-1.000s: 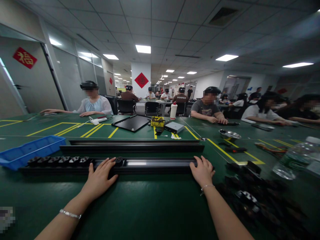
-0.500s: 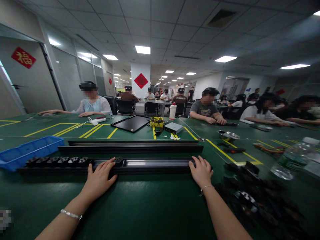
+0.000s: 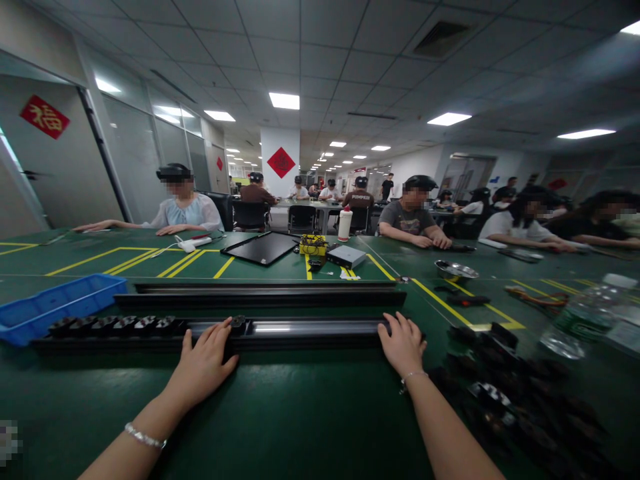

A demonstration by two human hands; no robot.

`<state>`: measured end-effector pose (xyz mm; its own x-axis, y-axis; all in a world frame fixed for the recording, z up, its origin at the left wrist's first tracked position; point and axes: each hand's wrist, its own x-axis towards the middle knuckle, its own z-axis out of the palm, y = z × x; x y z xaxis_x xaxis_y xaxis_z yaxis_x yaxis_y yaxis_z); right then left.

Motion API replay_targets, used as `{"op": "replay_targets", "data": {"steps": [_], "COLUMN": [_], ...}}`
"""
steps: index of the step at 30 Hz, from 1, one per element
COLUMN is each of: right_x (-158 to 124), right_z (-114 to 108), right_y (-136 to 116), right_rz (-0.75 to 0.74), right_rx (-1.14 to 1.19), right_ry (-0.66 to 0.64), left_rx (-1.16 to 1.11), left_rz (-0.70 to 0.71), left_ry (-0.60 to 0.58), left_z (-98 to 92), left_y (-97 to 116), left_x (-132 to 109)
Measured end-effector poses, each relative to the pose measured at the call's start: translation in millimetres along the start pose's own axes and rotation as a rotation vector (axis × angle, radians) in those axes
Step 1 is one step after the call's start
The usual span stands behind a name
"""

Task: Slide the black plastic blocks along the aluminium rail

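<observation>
A long black rail (image 3: 310,333) lies across the green table in front of me. Several black round parts (image 3: 125,325) sit in a row in its left section, and a single black part (image 3: 239,325) sits near its middle. My left hand (image 3: 204,363) rests on the rail with fingers spread, its fingertips just left of the single part. At the rail's right end my right hand (image 3: 404,343) lies with its fingers apart, touching the rail. A second black rail (image 3: 270,297) lies parallel behind the first.
A blue bin (image 3: 60,307) stands at the left. On the right are a heap of black parts (image 3: 520,393), a water bottle (image 3: 583,323) and a metal bowl (image 3: 456,270). A black tray (image 3: 263,247) lies farther back. Other people sit across the table.
My left hand has shifted slightly right along the rail. My right hand has stayed in place at the right end.
</observation>
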<state>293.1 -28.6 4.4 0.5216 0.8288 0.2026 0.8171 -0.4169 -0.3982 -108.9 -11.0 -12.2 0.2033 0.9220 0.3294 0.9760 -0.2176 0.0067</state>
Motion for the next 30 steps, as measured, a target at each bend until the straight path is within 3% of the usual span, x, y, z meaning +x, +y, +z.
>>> {"op": "replay_targets", "data": {"steps": [30], "right_x": [1.4], "right_z": [0.8], "right_y": [1.1], "right_rz": [-0.009], "right_rx": [-0.01], "right_ry": [-0.017], "left_rx": [-0.015], "left_rz": [-0.021], "left_ry": [-0.036], "left_z": [-4.3], "left_y": [2.0], "left_x": [0.9]}}
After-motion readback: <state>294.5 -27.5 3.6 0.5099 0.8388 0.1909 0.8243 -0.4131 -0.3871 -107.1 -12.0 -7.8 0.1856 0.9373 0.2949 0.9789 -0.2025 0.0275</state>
